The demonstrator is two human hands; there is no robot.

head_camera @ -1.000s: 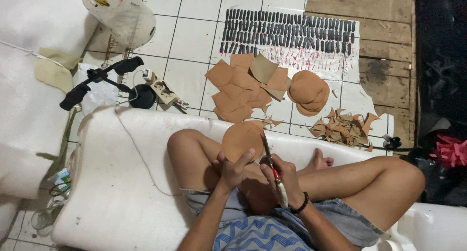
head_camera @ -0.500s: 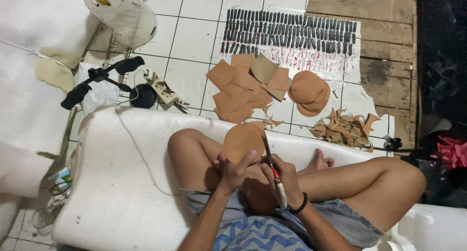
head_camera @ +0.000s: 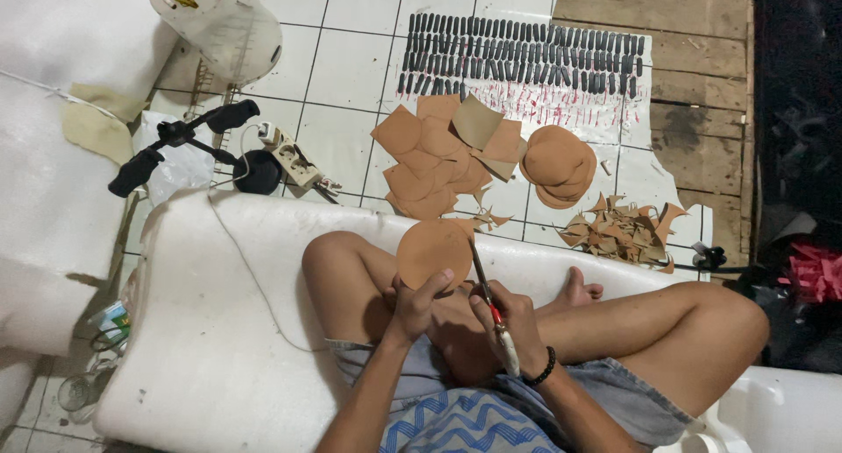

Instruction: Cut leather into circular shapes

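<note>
I sit cross-legged on a white foam pad [head_camera: 219, 313]. My left hand [head_camera: 414, 306] holds a round tan leather piece [head_camera: 433, 251] by its lower edge, up over my knees. My right hand [head_camera: 509, 321], with a black bead bracelet at the wrist, grips scissors [head_camera: 487, 295] with red and white handles. The blades point up along the disc's right edge.
On the tiled floor ahead lie a heap of tan leather squares [head_camera: 443, 155], a stack of cut discs [head_camera: 554, 164] and a pile of offcuts [head_camera: 618, 232]. Rows of small dark pieces [head_camera: 526, 54] rest on paper. A power strip [head_camera: 294, 159] and black clamp [head_camera: 180, 142] sit left.
The disc and scissors have shifted only slightly; the hands stay in the same place, working on the disc's right edge.
</note>
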